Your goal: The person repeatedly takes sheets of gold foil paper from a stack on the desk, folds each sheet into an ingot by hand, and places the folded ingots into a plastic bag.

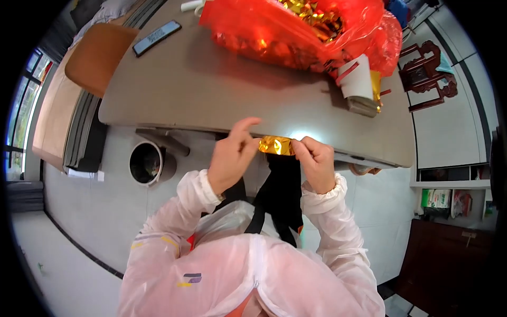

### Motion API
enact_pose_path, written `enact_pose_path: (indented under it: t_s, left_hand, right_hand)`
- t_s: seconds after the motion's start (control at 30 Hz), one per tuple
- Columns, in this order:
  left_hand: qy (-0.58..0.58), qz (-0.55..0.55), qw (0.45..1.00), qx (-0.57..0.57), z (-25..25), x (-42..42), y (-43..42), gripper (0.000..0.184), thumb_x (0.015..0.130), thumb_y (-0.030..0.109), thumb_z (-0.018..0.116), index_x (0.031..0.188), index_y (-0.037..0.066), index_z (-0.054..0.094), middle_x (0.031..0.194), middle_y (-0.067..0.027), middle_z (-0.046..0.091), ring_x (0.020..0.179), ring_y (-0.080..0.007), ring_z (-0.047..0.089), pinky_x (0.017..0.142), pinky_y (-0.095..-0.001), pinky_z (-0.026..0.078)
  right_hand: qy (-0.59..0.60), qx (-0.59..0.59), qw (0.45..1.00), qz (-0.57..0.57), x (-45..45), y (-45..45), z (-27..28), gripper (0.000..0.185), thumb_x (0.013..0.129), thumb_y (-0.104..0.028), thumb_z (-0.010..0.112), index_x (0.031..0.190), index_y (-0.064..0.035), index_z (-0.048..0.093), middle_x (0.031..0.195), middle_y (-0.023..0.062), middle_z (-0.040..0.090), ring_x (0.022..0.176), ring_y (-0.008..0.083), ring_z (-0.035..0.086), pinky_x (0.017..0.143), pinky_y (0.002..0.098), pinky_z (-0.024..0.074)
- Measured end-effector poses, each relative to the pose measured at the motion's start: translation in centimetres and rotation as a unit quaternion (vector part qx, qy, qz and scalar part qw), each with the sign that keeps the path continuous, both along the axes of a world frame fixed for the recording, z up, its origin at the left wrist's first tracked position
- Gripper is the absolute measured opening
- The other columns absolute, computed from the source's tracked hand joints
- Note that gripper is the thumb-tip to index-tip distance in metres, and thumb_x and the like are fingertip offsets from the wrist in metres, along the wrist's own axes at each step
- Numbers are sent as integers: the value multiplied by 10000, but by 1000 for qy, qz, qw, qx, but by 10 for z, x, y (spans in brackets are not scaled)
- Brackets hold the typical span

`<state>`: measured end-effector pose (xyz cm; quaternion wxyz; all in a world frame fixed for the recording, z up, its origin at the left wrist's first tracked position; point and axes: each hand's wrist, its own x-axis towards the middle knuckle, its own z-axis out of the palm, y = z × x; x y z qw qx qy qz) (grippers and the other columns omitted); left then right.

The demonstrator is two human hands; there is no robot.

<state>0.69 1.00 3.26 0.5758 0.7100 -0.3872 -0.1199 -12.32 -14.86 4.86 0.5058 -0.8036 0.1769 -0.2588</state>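
Observation:
A small shiny gold foil piece (pixel 275 145) is held up between my two hands, just off the table's front edge. My right hand (pixel 315 161) pinches its right end between thumb and fingers. At its left end is my left hand (pixel 232 153), its thumb and fingers closed near the foil and the index finger stretched up to the right. Beyond them, a red plastic bag (pixel 264 31) with gold foil pieces (pixel 317 18) inside lies on the grey table (pixel 211 100).
A phone (pixel 157 38) lies at the table's back left. A white and grey bundle (pixel 358 84) stands at the right. Below the left edge is a bin (pixel 147 162) on the floor. A brown chair (pixel 100 55) and a carved wooden chair (pixel 426 76) flank the table.

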Motion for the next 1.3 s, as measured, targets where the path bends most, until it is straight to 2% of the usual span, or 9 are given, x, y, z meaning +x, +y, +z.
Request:
enact_pose_path:
  t_s: [0.17,0.23,0.33,0.47,0.57,0.7,0.9,1.1,1.3]
  left_hand:
    - [-4,42,998,-55,5,34,-4,262,954,83,577,1207,14,579,650,3,429,602,-85,390,578,-245,363]
    - [14,42,998,-43,2,43,-5,255,953,78,578,1201,16,581,648,10,426,601,-79,385,571,-244,358]
    - [25,42,997,-52,-9,54,-9,241,951,59,577,1189,21,584,648,19,421,601,-69,380,566,-241,361]
    - [54,12,997,-62,-12,56,-4,234,952,49,574,1184,21,585,658,21,435,613,-62,392,578,-232,370]
    - [53,0,997,-48,-10,57,-5,226,954,51,576,1177,21,590,673,27,451,626,-60,398,585,-224,369]
    - [35,-11,999,-35,-16,57,-7,260,963,56,550,1220,25,578,716,55,437,646,-41,386,590,-199,342]
    - [9,-13,999,-51,-13,56,-2,264,951,46,571,1213,26,587,709,42,434,641,-60,377,591,-213,344]
    - [-7,-5,1000,-15,-8,50,-4,243,943,44,575,1184,34,611,728,44,439,677,-58,383,610,-212,348]
    - [-83,4,996,-32,-14,51,-3,268,888,28,630,1155,47,623,800,-45,559,655,-129,491,614,-267,424]
  right_hand:
    - [-204,-270,920,-197,65,-80,80,315,895,-156,654,697,33,499,573,141,427,519,185,392,518,361,354]
    - [-158,-138,956,-206,92,-109,124,348,921,-311,637,851,29,650,656,150,597,618,256,574,632,355,450]
    - [-98,-184,960,-186,106,-137,137,370,909,-357,643,955,8,672,703,135,630,660,247,593,661,343,469]
    - [-10,-284,949,-134,55,-163,104,306,819,-250,729,1011,-21,658,879,121,666,804,267,633,744,383,484]
    - [73,-436,896,-55,20,-189,67,358,744,-155,752,1065,-42,638,1053,107,644,988,284,608,860,401,478]
    - [140,-456,879,17,14,-188,61,502,686,-104,748,1164,-105,596,1194,77,583,1142,314,534,971,420,439]
    - [277,-480,830,55,15,-191,77,434,700,-98,733,1120,-112,625,1112,64,589,1104,298,551,933,430,453]
    - [182,-494,849,38,-1,-183,68,270,742,-104,720,1002,-102,645,986,64,597,1032,282,573,879,398,467]
    - [105,-687,717,-59,-12,-158,64,97,770,-92,650,861,-85,617,814,56,553,876,251,570,743,383,435]
